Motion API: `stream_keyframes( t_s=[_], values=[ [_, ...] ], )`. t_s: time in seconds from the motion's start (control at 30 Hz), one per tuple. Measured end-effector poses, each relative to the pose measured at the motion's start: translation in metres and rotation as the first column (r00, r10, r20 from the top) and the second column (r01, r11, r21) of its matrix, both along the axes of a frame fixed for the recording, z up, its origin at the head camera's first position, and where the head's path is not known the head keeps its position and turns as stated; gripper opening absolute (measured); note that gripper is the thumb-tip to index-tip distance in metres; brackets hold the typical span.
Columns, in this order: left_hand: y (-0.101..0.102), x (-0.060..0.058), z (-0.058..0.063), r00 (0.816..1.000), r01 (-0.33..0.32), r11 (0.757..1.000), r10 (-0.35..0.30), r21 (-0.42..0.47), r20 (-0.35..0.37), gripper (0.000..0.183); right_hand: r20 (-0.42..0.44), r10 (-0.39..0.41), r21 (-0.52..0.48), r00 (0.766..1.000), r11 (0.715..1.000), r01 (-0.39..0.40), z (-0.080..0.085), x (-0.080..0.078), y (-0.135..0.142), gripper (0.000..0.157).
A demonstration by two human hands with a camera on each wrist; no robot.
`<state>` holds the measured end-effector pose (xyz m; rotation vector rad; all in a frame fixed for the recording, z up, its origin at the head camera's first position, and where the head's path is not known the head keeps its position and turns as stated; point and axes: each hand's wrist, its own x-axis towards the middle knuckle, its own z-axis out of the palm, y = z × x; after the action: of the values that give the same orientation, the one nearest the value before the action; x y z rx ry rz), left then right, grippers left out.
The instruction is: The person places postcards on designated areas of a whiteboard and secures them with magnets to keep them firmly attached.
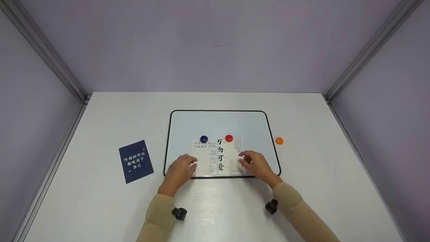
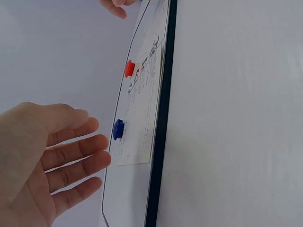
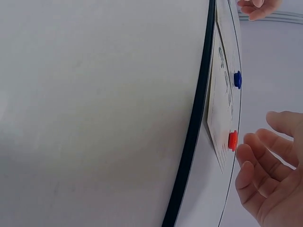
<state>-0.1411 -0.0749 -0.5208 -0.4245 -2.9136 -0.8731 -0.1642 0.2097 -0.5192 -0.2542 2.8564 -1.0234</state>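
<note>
Two printed cards lie side by side on a whiteboard (image 1: 218,124) with a black rim. On the left card (image 1: 201,161) sits a dark blue round magnet (image 1: 204,138) at the top edge. A red round magnet (image 1: 229,138) sits at the top of the right card (image 1: 231,161), which has bold black characters. My left hand (image 1: 181,170) hovers by the left card's outer side, fingers loosely bent and holding nothing. By the right card's outer edge is my right hand (image 1: 257,164), its relaxed fingers also holding nothing in the right wrist view.
An orange round magnet (image 1: 279,140) lies on the white table (image 1: 215,208) just right of the board. Farther left is a dark blue card (image 1: 136,162) with white characters, turned at a slant. Pale walls (image 1: 208,47) enclose the table at the back and sides.
</note>
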Motion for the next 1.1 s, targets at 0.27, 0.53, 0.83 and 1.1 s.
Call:
stream_keyframes(
  t_s=[0.27,0.53,0.83,1.1],
  values=[
    [-0.014,-0.001,-0.002,0.998,-0.06,0.997,0.061,0.039,-0.018,0.015,-0.004,0.014,0.08,1.0,0.997,-0.014,-0.004,0.012,0.002,0.023],
    [-0.027,-0.004,-0.005,0.992,-0.124,0.992,0.124,0.031,0.006,0.015,-0.07,0.086,0.153,0.994,0.985,-0.074,-0.009,0.026,0.006,0.02],
    [-0.043,-0.004,-0.009,0.983,-0.185,0.982,0.185,0.041,0.021,0.017,-0.139,0.209,0.241,0.968,0.955,-0.172,-0.016,0.037,0.012,0.028],
    [-0.056,-0.004,-0.01,0.978,-0.211,0.976,0.21,0.062,0.009,0.017,-0.076,0.335,0.314,0.939,0.902,-0.296,-0.014,0.041,0.016,0.047]
  ],
)
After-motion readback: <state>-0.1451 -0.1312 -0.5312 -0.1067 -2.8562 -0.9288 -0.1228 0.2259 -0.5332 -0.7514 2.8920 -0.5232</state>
